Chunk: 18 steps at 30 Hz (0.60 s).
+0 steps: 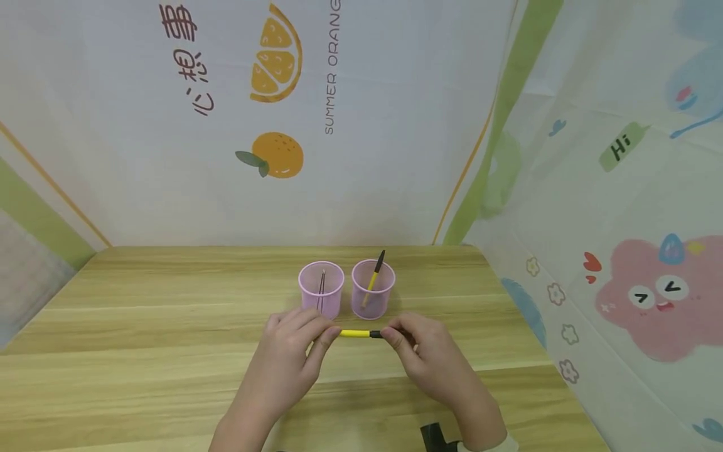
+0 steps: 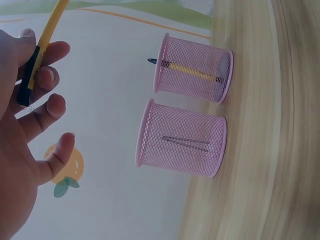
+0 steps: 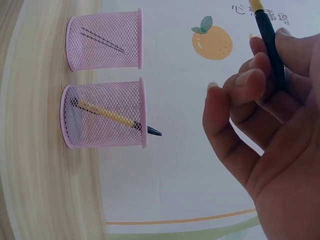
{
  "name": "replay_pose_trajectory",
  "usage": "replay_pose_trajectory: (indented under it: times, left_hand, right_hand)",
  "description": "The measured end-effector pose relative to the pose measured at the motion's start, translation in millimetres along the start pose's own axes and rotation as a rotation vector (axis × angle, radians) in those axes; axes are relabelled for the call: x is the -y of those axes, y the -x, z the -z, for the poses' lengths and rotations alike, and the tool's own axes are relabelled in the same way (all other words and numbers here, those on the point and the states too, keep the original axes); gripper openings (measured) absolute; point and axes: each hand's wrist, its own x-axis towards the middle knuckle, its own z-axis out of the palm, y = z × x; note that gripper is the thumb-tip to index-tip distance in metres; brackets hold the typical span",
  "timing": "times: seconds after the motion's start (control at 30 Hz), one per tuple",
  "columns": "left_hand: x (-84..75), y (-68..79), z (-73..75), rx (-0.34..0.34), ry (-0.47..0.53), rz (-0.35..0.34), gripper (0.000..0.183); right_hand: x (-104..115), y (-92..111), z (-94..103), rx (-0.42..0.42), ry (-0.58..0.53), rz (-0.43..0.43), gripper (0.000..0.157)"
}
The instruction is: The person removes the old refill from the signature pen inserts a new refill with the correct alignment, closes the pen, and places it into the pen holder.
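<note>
A yellow pen with black ends (image 1: 356, 334) lies level between my two hands, in front of the cups. My left hand (image 1: 294, 348) pinches one black end between thumb and fingers, as the left wrist view shows. With thumb and fingers my right hand (image 1: 426, 355) pinches the black tapered end (image 3: 270, 47). Just beyond the hands stand two pink mesh pen cups. The left cup (image 1: 322, 269) holds a thin, dark, two-pronged tool like tweezers (image 1: 322, 289). In the right cup (image 1: 373, 307) leans another yellow-and-black pen (image 1: 375, 274), its black tip above the rim.
The wooden table (image 1: 169, 314) ends at a white cloth backdrop (image 1: 367, 201) printed with oranges and lettering. A patterned cloth (image 1: 565, 238) hangs along the right side. At the front edge, by my right wrist, is a black object (image 1: 433, 437).
</note>
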Motion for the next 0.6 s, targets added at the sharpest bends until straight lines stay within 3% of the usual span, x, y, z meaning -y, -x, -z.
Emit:
replay_pose_trajectory:
  times: [0.27, 0.6]
  left_hand:
    - [-0.6, 1.1, 1.0, 0.015, 0.011, 0.003, 0.022]
    - [0.3, 2.5, 0.7, 0.019, -0.01, -0.011, 0.013]
  right_hand:
    - [1.7, 1.1, -0.6, -0.018, 0.027, -0.01, 0.009]
    - [2.2, 0.6, -2.5, -0.032, 0.028, 0.015, 0.008]
